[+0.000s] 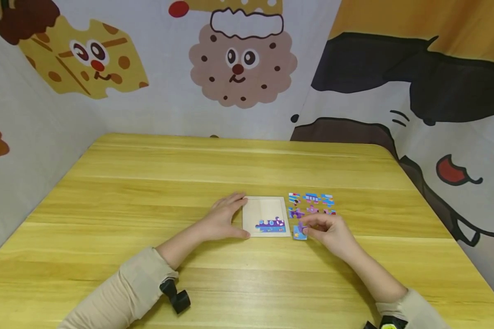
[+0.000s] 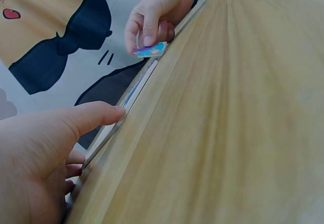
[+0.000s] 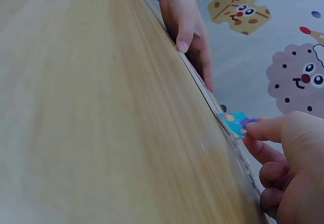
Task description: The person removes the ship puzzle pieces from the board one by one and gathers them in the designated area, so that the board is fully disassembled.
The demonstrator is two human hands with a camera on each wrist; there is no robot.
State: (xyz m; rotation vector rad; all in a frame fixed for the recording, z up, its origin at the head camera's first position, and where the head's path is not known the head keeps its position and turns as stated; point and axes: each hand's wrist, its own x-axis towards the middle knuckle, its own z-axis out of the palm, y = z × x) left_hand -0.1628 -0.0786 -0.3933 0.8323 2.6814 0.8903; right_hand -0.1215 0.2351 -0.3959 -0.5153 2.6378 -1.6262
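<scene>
The left hand rests with fingers straight along the left edge of the wooden puzzle tray, thumb at its near corner, its grip apart and clasping nothing. The right hand has its grip clamped on a blue puzzle piece, pinched just beside the tray's near right corner and touching the yellow bench. A placed purple-blue strip fills the tray's near right part, and 6 loose pieces lie just right of the tray.

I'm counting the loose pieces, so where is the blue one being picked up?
In the head view, the blue piece is pinched in the right hand, just off the puzzle tray's near right corner.
</scene>
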